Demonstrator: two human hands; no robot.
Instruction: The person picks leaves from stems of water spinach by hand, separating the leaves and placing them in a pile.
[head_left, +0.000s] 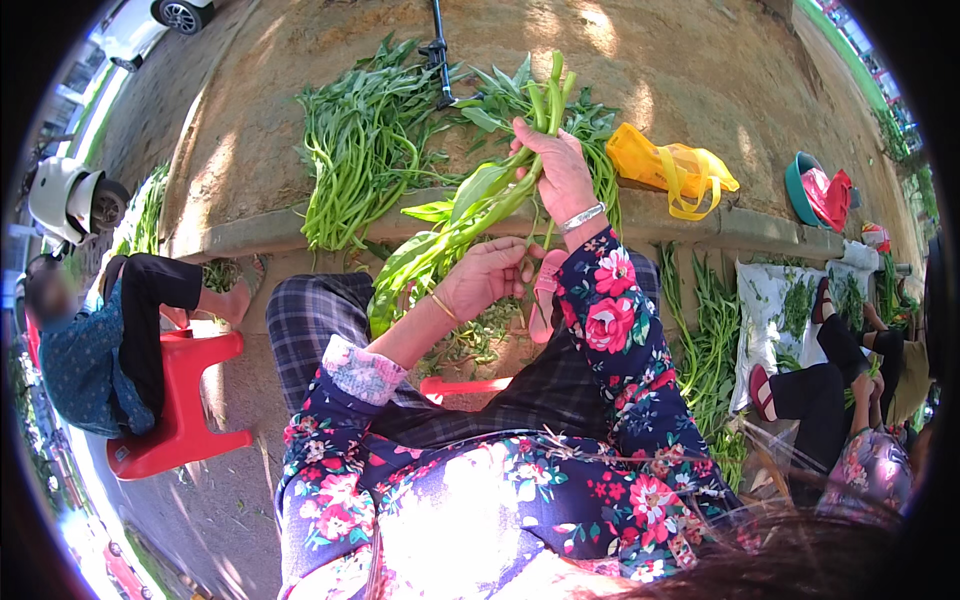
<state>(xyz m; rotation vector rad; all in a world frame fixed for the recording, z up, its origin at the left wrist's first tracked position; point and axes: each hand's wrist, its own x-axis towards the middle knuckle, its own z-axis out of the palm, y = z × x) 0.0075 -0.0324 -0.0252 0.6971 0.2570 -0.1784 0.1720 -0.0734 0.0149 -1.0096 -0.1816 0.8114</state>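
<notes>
My right hand (553, 166), with a silver bracelet at the wrist, grips a bunch of leafy green stems (480, 214), probably water spinach. The thick stem ends point up past the fingers; the leaves hang down to the left over my knee. Below it, my left hand (491, 276), with a gold-coloured bangle, has thumb and fingers pinched on a thin green sprig by the bunch. A large pile of the same greens (360, 150) lies on the raised ground ahead, and another pile (596, 124) lies behind my right hand.
A stone kerb (645, 217) crosses ahead. On it are a black metal stand (442, 67), a yellow bag (667, 165) and a teal basin (802, 187). A person sits on a red plastic stool (180, 405) at left; others sit at right beside a white sheet (757, 300). Greens (705, 330) lie near my right knee.
</notes>
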